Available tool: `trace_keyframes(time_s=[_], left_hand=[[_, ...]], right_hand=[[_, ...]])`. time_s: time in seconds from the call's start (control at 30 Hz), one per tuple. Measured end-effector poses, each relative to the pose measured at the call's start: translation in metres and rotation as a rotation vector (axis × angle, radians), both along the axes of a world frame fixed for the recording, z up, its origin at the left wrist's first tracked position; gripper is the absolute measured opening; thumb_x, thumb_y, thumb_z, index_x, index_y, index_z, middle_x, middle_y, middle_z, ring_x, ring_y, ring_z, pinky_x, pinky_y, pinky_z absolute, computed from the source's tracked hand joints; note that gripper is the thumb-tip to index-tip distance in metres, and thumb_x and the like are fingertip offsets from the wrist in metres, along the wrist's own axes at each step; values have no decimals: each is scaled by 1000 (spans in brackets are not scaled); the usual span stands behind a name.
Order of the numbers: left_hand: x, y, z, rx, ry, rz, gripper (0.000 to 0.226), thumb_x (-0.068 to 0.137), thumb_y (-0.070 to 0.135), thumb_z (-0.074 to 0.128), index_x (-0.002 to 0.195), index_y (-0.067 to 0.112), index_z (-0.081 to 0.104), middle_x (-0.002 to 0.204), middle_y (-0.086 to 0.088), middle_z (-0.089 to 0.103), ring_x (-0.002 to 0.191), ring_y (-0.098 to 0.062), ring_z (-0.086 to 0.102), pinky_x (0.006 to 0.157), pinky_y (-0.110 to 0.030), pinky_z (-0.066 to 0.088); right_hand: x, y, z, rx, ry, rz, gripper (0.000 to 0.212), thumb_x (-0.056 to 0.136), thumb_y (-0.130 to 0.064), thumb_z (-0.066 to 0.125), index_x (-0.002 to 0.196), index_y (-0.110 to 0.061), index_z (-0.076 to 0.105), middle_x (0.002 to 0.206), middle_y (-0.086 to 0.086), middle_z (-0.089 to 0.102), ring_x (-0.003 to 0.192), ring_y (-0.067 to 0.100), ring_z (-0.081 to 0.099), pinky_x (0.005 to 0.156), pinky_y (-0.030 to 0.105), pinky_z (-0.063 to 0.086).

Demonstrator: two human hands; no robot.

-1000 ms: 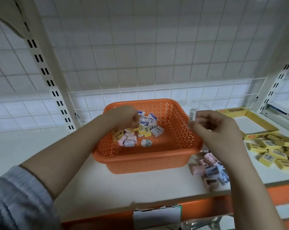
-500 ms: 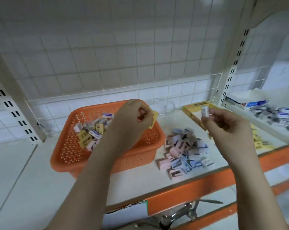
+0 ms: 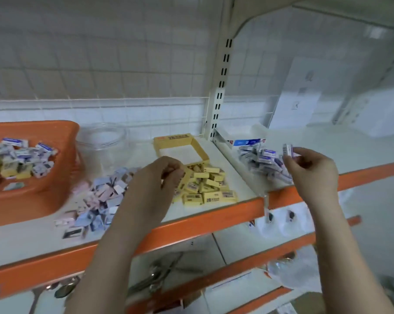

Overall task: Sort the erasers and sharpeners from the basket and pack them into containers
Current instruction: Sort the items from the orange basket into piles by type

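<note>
Eraser [image 3: 287,150], the little white-and-blue one, is up in my right hand [image 3: 309,171], pinched between thumb and fingertips and standing roughly upright. What matters for the drop: the white pile [image 3: 262,160] lies just left of that hand and a bit lower, on the right-hand shelf section, so the right hand is clearly the nearer one and only needs a short move inward and down. Left hand [image 3: 159,177] hangs over the near-left edge of the yellow pile [image 3: 206,184], fingers curled in tight. Looks like it's pinching something small, but I honestly can't tell what, it's hidden behind the knuckles. If it's a yellow eraser, that pile is right under it. The yellow box [image 3: 180,146] sits just behind that heap, open and empty-looking. Basket [image 3: 33,196] is off to the far left with plenty left to sort, and the pink-blue pile [image 3: 96,200] sits between it and my left arm.
</note>
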State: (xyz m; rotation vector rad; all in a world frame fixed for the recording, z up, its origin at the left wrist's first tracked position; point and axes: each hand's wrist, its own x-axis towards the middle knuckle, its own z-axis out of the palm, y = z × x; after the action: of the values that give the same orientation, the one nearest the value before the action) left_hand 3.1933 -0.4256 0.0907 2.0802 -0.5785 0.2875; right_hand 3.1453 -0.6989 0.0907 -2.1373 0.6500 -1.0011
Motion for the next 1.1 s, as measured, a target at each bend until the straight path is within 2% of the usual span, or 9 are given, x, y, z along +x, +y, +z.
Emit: trace_keyframes(time_s=[0.13,0.23,0.5,0.57,0.67,0.73,0.87,0.97,1.1], left_hand=[[-3,-29,-2,42,-21,64,14,94,20,50,100,23,63,75,19,57,72,7,51,61,0,36],[-1,-39,-4,69,-32,76,20,95,22,50,105,19,67,75,19,56,70,8,49,60,1,34],[13,-39,-22,65,27,218,21,93,22,53,105,15,69,76,11,57,66,7,46,55,-1,34],[18,-40,-30,72,81,242,21,92,23,56,107,14,69,80,5,61,66,5,48,55,-4,33],[26,-46,-42,86,181,277,19,89,25,62,104,16,69,81,4,62,79,-12,57,71,-22,41],[28,-51,-48,82,196,299,17,87,25,64,100,16,70,76,9,57,85,-16,59,77,-25,42],[30,-59,-51,107,193,329,21,89,26,62,105,16,69,89,4,64,73,-6,51,57,-13,34],[33,-61,-52,94,168,334,19,88,24,63,103,16,70,97,-2,69,81,-11,55,67,-19,38],[32,-39,-34,67,102,395,15,89,25,60,95,17,71,88,0,69,79,-15,60,69,-25,42]], right_hand=[[17,-52,-14,43,106,-97,27,85,-21,66,107,-6,68,84,13,70,86,27,64,64,23,33],[30,-71,-29,58,146,-116,27,83,-23,68,103,-5,68,95,16,71,90,28,65,71,24,38],[42,-68,-59,0,110,-91,27,85,-24,68,98,-1,65,92,15,69,89,29,62,67,24,34],[40,-66,-64,-19,67,-94,24,85,-21,67,95,0,66,89,16,68,87,31,61,72,30,40],[34,-60,-65,-48,-20,-114,14,84,-14,60,89,-3,68,85,15,68,84,32,61,73,34,43],[28,-46,-62,-28,-82,-48,10,83,-11,59,85,-6,68,81,10,68,78,24,62,71,30,45],[13,-7,-54,51,-142,132,11,82,-3,62,84,-9,71,64,-9,61,62,-7,56,61,4,38],[9,16,-45,66,-134,279,15,82,-3,62,87,-13,71,64,-13,60,62,-3,56,61,3,39],[15,46,-13,27,-80,486,11,85,-11,63,90,-19,69,66,-5,63,66,7,57,61,7,42]])
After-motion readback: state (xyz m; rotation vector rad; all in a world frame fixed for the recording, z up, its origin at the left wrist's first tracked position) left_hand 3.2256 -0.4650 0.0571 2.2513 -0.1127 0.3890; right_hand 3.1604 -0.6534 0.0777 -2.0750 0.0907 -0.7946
